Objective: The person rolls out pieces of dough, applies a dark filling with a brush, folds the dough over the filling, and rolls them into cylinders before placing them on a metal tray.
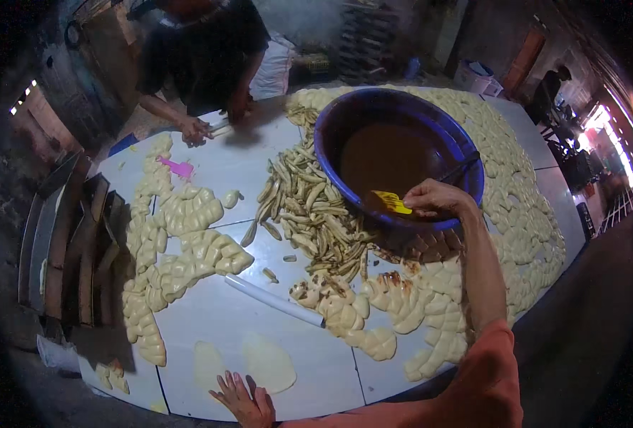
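Head view, I observe the right hand [430,200] grasping a yellow scraper [391,202] over the blue tub [325,165], upper centre-right of the frame, the left hand [245,404] unclenched and spread, beside flat dough sheets [270,365], lower centre-left.

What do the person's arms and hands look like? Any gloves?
The left hand and right hand are bare, without gloves. A plain orange-red sleeve ends around the elbow, leaving the right forearm uncovered. Similar cloth shows along the lower edge.
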Demonstrator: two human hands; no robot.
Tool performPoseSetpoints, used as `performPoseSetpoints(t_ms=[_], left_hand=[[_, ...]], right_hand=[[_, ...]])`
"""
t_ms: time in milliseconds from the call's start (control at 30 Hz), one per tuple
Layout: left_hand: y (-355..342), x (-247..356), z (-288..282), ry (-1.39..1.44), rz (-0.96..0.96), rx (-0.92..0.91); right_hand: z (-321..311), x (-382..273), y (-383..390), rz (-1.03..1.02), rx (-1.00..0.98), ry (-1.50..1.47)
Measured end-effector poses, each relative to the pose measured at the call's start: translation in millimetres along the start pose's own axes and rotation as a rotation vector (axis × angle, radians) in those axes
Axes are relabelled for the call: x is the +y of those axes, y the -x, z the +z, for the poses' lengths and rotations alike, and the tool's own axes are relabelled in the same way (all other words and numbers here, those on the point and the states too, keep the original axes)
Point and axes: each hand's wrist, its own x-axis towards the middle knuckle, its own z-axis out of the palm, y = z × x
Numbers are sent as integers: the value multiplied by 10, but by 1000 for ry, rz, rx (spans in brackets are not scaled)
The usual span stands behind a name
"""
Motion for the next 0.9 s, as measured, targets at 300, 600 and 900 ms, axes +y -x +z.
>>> performPoseSetpoints(t_ms=[300,600,900], left_hand=[[-39,61,-84,217,-204,-3],[-161,79,-103,298,-144,155],[-87,68,-150,399,-149,195]], right_hand=[[434,-409,364,-3,82,-82],[1830,-760,619,-160,-191,167],[3642,-597,830,-522,-63,754]])
